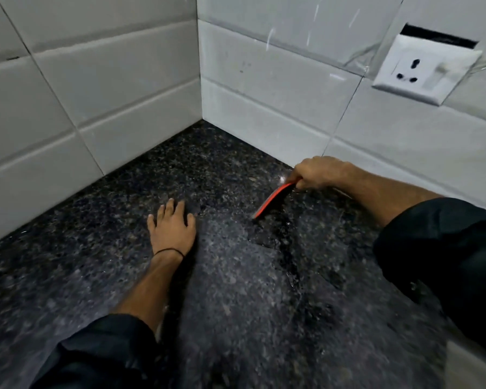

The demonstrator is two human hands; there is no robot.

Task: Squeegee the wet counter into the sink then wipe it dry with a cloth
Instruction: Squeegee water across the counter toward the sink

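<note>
Counter (118, 220) of dark speckled granite fills the lower part of the view, meeting two walls of large white tiles (96, 80) that form an inside corner near the top centre. The stone looks wet, with a greyish film over much of it and darker streaks running toward the viewer from the right-hand side.

The person's left hand (172, 228) lies flat on the counter, palm down, fingers spread and pointing toward the corner. It holds nothing. A thin black band (169, 251) circles the wrist, and a dark sleeve (101, 355) covers the forearm lower down.

The right hand (319, 172) reaches across from the right edge of the view and sits close to the base of the right-hand wall. Its fingers are curled tightly around the top of a squeegee (272, 200), a red and black tool whose blade slants down and to the left from the hand. The blade's lower end touches the counter, with a dark, cleaner-looking patch of stone just below and to the right of it. The handle is mostly hidden inside the fist. A small bright glint shows on the wet surface just beside the knuckles. The right arm wears a dark sleeve (443, 248) pushed up past the wrist.

On the right wall, above and to the right of the hand, a white electrical socket (424, 71) with a switch is mounted, tilted in the wide-angle view, with a dark gap in the tile just above it. Faint water streaks mark the tiles nearby.
</note>
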